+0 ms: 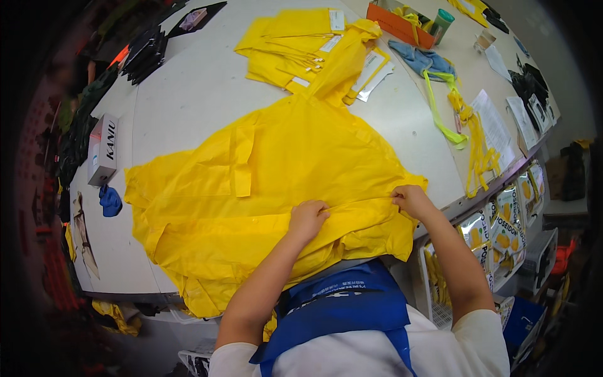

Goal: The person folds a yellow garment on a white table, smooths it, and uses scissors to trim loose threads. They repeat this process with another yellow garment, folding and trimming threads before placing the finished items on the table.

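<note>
A yellow raincoat (pixel 295 157) lies spread over the white table in front of me, its hood pointing to the far side. A pocket flap stands up a little on its left part. My left hand (pixel 308 221) is closed on the coat's front edge near the middle, thumb and fingers pinched together. At the right end of that edge, my right hand (pixel 411 201) pinches the fabric too. Between the hands the edge runs in a long straight fold. Nearer to me the fabric is bunched and hangs over the table's front edge.
Folded yellow garments (pixel 270 47) are stacked at the far side, by the hood. A white box (pixel 103 151) and a blue bundle (pixel 110 201) sit at left. Far right are an orange box (pixel 399 24), a green-lidded container (pixel 442 24) and yellow straps (pixel 480 147). Packaged goods (pixel 502 223) fill racks below.
</note>
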`<state>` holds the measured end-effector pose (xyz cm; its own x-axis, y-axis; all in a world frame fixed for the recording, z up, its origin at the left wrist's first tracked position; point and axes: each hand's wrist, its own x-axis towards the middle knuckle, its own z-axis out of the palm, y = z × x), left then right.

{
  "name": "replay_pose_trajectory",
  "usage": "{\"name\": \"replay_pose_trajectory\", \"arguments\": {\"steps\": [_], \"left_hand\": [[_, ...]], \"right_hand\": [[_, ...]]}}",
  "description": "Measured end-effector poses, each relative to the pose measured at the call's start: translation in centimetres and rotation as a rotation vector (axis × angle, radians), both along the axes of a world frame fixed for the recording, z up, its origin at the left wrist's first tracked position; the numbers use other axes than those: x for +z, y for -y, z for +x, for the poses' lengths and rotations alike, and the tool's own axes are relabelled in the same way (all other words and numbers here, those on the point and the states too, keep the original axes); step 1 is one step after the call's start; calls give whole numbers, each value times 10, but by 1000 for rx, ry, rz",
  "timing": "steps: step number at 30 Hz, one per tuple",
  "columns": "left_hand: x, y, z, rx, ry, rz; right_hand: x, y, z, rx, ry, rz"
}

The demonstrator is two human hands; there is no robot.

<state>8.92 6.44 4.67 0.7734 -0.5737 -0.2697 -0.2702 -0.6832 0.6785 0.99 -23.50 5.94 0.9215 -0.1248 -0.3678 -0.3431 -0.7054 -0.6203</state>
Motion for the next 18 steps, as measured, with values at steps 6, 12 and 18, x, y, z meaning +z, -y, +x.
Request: {"name": "replay_pose_trajectory", "arguments": {"steps": [6,12,18], "left_hand": [[-22,-6,13,66,-91,-3],[-26,1,25,-59,-107,227],[-25,5,32,-73,-187,282]], "right_hand": [[-19,0,16,-15,-73,17],[-23,11,28,-13,-272,196],[-18,10,31,0,-350,166]]}}
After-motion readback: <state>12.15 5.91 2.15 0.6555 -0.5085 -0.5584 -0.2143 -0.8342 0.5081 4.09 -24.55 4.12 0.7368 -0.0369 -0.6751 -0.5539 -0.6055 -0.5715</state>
